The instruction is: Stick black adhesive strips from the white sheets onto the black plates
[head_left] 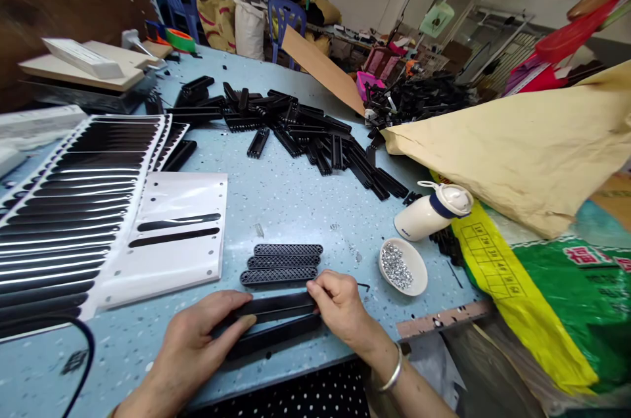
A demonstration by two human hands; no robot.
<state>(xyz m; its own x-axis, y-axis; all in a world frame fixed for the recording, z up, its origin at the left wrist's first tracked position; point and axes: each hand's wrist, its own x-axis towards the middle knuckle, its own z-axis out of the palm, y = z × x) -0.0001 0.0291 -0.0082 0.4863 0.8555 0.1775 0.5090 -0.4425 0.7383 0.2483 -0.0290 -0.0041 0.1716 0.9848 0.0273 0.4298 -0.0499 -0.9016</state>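
Observation:
A long, flat black plastic bar (pixel 279 304) with rounded ends lies across the near edge of the table. My left hand (pixel 200 332) grips its left end between thumb and fingers. At the other end, my right hand (pixel 345 309) pinches the tip with thumb and forefinger. Just in front of me, a second black bar (pixel 280 337) lies alongside it, partly behind my left fingers. Beyond my hands rest three black bars with a lattice pattern (pixel 283 262), side by side. To the left is a white backing sheet (pixel 182 263) with two black adhesive strips (pixel 175 234) on it.
A white bowl (pixel 420 271) of small metal parts (pixel 396 265) and a white bottle (pixel 428 213) lying tilted are at the right. Black plastic parts (pixel 305 129) pile up across the back. Sheets of black strips (pixel 73 208) cover the left. A thin black cable (pixel 89 346) curves at lower left.

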